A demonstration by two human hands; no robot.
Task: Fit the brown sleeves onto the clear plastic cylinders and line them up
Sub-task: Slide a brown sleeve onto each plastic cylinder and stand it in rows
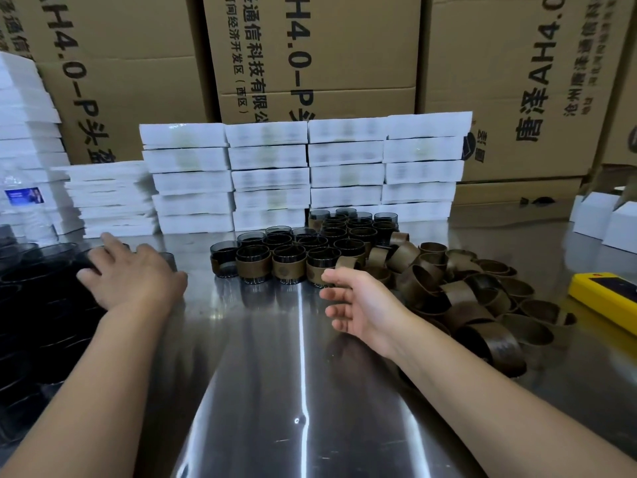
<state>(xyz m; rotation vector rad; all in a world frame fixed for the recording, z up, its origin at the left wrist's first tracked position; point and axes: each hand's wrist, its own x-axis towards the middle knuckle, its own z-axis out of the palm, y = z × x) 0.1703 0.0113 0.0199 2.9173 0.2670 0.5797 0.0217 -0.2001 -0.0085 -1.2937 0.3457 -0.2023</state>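
Observation:
Several clear smoky plastic cylinders wearing brown sleeves (pixel 289 260) stand in rows at the middle of the steel table (pixel 275 357). A heap of loose brown sleeves (pixel 458 294) lies to their right. Bare cylinders (pixel 41 291) crowd the left side. My left hand (pixel 134 277) reaches over that group, fingers spread and resting on the bare cylinders. My right hand (pixel 358 301) hovers beside the front row, its thumb and forefinger close to a loose sleeve (pixel 346 263); whether they pinch it cannot be told.
Stacks of white flat boxes (pixel 303 170) line the back of the table in front of large cardboard cartons (pixel 310 56). A water bottle (pixel 26 205) stands far left. A yellow device (pixel 606 298) lies at the right edge, small white boxes (pixel 606 222) behind it.

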